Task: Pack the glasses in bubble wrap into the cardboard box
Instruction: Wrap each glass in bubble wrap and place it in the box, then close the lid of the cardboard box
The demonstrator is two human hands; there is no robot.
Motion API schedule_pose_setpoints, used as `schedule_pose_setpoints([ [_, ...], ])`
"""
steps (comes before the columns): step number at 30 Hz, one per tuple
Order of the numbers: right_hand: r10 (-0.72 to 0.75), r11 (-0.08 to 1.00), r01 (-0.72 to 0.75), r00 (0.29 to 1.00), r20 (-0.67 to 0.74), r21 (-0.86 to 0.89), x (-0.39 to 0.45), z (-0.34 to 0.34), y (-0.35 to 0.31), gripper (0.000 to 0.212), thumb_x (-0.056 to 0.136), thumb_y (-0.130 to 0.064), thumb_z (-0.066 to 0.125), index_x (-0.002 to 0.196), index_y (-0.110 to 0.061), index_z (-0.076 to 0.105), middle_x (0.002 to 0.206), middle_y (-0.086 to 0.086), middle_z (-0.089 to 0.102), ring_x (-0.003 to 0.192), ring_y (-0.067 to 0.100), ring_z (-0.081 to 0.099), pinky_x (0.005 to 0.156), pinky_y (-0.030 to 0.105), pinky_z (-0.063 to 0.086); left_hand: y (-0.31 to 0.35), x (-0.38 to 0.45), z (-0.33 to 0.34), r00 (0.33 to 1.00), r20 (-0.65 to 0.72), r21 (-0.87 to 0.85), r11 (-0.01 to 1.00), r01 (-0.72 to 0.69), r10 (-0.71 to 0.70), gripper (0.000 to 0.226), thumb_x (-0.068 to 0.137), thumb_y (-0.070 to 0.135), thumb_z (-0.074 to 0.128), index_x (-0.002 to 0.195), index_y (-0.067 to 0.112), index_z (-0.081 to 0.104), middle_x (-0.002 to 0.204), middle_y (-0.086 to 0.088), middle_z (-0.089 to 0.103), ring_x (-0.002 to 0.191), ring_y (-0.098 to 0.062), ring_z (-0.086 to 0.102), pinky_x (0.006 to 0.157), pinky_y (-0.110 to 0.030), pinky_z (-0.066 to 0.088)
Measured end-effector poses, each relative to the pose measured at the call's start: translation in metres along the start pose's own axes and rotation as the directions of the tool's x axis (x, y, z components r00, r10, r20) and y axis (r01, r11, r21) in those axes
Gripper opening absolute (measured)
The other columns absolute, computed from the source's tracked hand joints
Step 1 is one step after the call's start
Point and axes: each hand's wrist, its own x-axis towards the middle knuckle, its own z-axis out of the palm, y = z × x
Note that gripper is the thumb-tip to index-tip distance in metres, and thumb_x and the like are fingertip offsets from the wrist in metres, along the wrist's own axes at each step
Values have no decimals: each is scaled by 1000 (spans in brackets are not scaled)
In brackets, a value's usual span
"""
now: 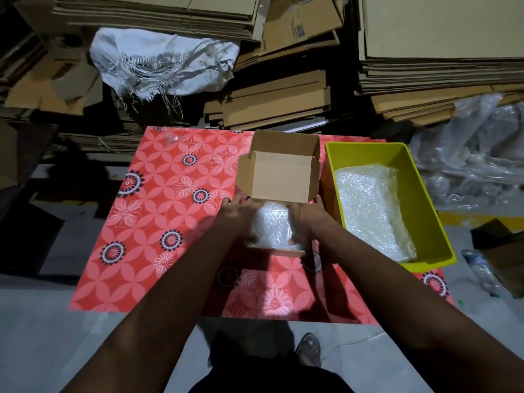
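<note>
A small cardboard box [279, 177] stands open on the red flowered table, its lid tipped back away from me. A bundle of bubble wrap [273, 228] lies in the box's near part, and whatever it holds is hidden. My left hand [238, 212] presses on the bundle's left side. My right hand [304, 217] holds its right side. Both hands reach into the box from the near edge.
A yellow-green plastic bin [425, 194] with sheets of bubble wrap [368, 205] stands right beside the box. The table [158, 222] has a red floral cover. Stacks of flat cardboard [278, 103], a white sack [158, 61] and clear plastic sheeting [476, 154] lie beyond.
</note>
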Motion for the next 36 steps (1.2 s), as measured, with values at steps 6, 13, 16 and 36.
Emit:
schedule_pose_setpoints([
  [6,-49,998,41,986,-156,-58,1,18,4,94,61,-29,79,140,-19,30,101,6,72,102,28,69,116,63,8,3,3,-9,983,177,-75,995,59,-45,109,57,50,90,148,36,32,143,9,50,133,-27,42,106,-47,33],
  [13,-133,987,109,965,-225,-115,13,36,17,97,66,-30,76,145,-15,21,108,8,74,105,26,69,115,50,27,18,-10,1,990,-136,-25,999,26,-29,52,66,31,81,115,26,63,107,6,69,109,-24,59,86,-38,44],
  [16,-157,985,149,983,-92,-88,16,20,14,92,62,-28,68,143,-14,27,115,12,70,113,31,65,108,53,35,3,-2,-23,977,210,-144,989,47,-16,96,58,43,87,142,34,40,138,6,55,133,-27,40,104,-47,35],
  [36,-248,962,245,969,12,125,45,22,27,146,23,-31,94,149,-15,23,131,14,62,119,29,63,97,37,55,24,5,-26,973,213,-39,995,97,-86,67,78,28,77,137,22,47,136,4,54,132,-25,44,101,-39,40],
])
